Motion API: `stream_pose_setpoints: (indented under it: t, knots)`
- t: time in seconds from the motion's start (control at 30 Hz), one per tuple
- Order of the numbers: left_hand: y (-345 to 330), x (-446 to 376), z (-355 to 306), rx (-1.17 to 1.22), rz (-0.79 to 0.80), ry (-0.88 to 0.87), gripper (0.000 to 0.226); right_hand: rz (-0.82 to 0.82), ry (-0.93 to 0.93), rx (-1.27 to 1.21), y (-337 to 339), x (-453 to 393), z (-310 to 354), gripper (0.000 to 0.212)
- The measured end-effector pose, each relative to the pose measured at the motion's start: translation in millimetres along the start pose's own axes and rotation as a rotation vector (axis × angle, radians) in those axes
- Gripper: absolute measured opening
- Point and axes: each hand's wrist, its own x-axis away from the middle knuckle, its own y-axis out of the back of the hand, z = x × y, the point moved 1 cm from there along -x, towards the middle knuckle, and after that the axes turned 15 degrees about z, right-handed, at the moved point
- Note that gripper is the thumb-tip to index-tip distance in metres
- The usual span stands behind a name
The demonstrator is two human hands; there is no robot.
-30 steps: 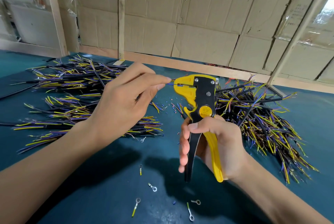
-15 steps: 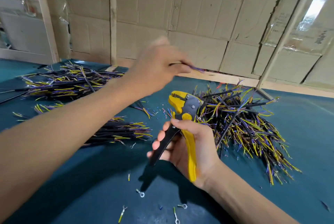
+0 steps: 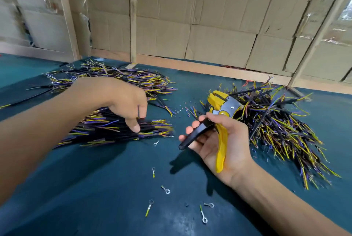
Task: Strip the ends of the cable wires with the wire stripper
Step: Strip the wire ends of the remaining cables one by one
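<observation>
Wire stripper (image 3: 219, 119) sits in the right hand (image 3: 224, 144), palm up, just above the table (image 3: 95, 188). Yellow handle lies along the palm toward the wrist, black handle rests across the fingers (image 3: 192, 130); handles are splayed apart, fingers only loosely curled (cradling, not squeezing). The yellow head points up and away and overlaps the near edge of the right cable pile (image 3: 282, 127); I can't tell if it touches.

Left hand (image 3: 125, 100) is down on the near-left cable bundle (image 3: 114, 131), thumb and fingers pinched on what looks like a dark cable at the top of the bundle. The hand is motion-blurred, so which cable is unclear.

A second left-side pile (image 3: 118, 79) lies behind that hand, reaching toward the table's back edge. The right pile fans out toward the right edge of view.

Open room: a clear strip of green mat runs between the left bundle and the right hand, and the whole near side is free apart from scattered ring terminals (image 3: 167, 191) and a few insulation scraps (image 3: 185, 109) near the stripper head. A cardboard wall (image 3: 209, 16) with a wood rail closes the far edge.
</observation>
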Motion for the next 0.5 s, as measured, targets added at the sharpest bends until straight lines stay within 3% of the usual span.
stream_pose_setpoints:
  t: [0.1,0.2,0.3,0.4,0.5]
  knots:
    - [7.3,1.8,1.6,0.105,-0.158,-0.081,0.015,-0.008,0.001,-0.02,1.0,0.1,0.3,0.013]
    - [10.5,-0.8,-1.1,0.189,-0.126,-0.098,0.015,-0.014,0.006,-0.028,1.4,0.1,1.1,0.014]
    - [3.6,-6.9,-5.6,0.077,-0.071,-0.005,0.015,-0.012,-0.002,-0.034,0.4,0.3,1.2,0.014]
    - [-1.4,-7.4,-4.2,0.003,-0.216,-0.027,0.015,-0.004,-0.002,-0.02,0.6,-0.3,1.2,0.014]
    - [-7.9,-2.2,-0.1,0.11,-0.415,-0.124,0.016,-0.01,-0.012,-0.007,0.0,0.0,1.3,0.015]
